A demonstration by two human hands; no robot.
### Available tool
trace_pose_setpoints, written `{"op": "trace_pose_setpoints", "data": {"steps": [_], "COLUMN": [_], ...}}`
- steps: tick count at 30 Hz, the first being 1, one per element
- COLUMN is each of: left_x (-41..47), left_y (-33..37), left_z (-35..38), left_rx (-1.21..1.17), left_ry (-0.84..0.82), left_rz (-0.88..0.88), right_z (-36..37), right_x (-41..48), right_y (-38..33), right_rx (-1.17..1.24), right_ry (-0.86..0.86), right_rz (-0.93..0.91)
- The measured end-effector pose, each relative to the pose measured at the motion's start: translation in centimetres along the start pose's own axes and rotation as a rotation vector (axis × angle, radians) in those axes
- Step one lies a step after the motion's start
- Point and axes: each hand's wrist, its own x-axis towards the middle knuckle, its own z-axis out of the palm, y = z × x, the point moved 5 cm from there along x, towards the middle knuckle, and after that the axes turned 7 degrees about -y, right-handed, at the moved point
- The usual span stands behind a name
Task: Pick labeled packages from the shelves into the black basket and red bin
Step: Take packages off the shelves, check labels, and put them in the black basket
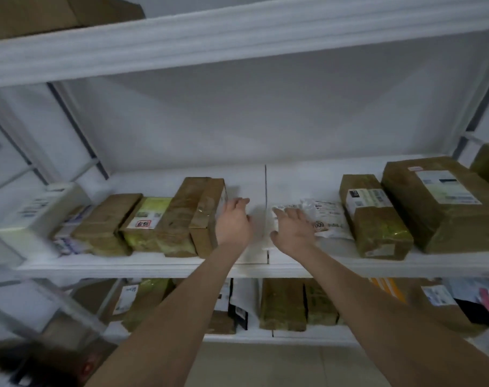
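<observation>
A white shelf unit fills the view, and labeled packages sit on its middle and lower boards. On the middle board, the large brown box lies at the far right, with a narrower brown box just beside it on the left. Left of centre, a tall brown carton stands on edge. It leans against a yellow-green wrapped parcel, with more parcels and a white box further left. A white plastic mailer bag lies flat between the centre seam and the narrower brown box.

Both bare arms reach in over the middle board. The right hand is spread palm down, fingers straight, over the left end of the mailer bag, grasping nothing. The left hand is relaxed with its fingers loosely extended and holds nothing. It is right beside the tall carton's right face, but I cannot tell whether it touches.
</observation>
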Motion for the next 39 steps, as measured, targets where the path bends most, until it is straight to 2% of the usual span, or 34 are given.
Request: {"op": "trace_pose_setpoints", "data": {"steps": [3, 6, 8, 11, 13, 15, 18, 19, 23, 28, 33, 39], "left_x": [-0.6, -0.7, -0.5, -0.1, 0.3, 1.2, 2.4, 2.6, 2.4, 3.3, 4.3, 3.6], "left_y": [-3.1, -6.8, -8.5, -9.4, -9.4, -9.5, -10.4, -10.6, -11.5, -13.0, -11.9, -7.0], "left_z": [-2.7, -4.3, -5.1, -5.5, -5.5, -5.4, -4.7, -4.4, -3.1, -4.1, -4.7, -4.7], "left_rx": [0.065, 0.013, -0.054, -0.120, -0.183, -0.375, -0.785, -0.834, -0.823, -0.631, -0.808, -1.094], "left_ry": [0.101, 0.070, 0.032, -0.015, -0.040, -0.061, -0.099, -0.123, -0.208, -0.159, -0.246, -0.554], "left_rz": [-0.062, -0.188, -0.216, -0.189, -0.148, -0.155, -0.267, -0.292, -0.302, -0.284, -0.314, -0.171], "right_z": [0.8, 1.9, 2.3, 2.5, 3.0, 3.2, 3.1, 3.2, 4.0, 3.3, -0.4, -2.8], "right_x": [0.3, 0.6, 1.4, 2.6, 3.2, 3.4, 3.4, 3.5, 3.2, 2.1, -0.4, -2.9], "right_y": [-4.7, -8.8, -10.9, -12.7, -13.3, -13.1, -11.7, -11.2, -9.5, -7.2, -4.7, -1.8], "right_rx": [0.056, 0.115, 0.281, 0.678, 0.810, 0.833, 0.844, 0.838, 0.862, 1.052, 1.277, 1.218], "right_ry": [-0.032, -0.091, -0.151, -0.212, -0.217, -0.189, -0.143, -0.141, -0.088, -0.009, -0.026, -0.098], "right_rz": [-0.131, -0.200, -0.162, -0.022, 0.039, 0.080, 0.129, 0.154, 0.291, 0.345, 0.241, 0.096]}}
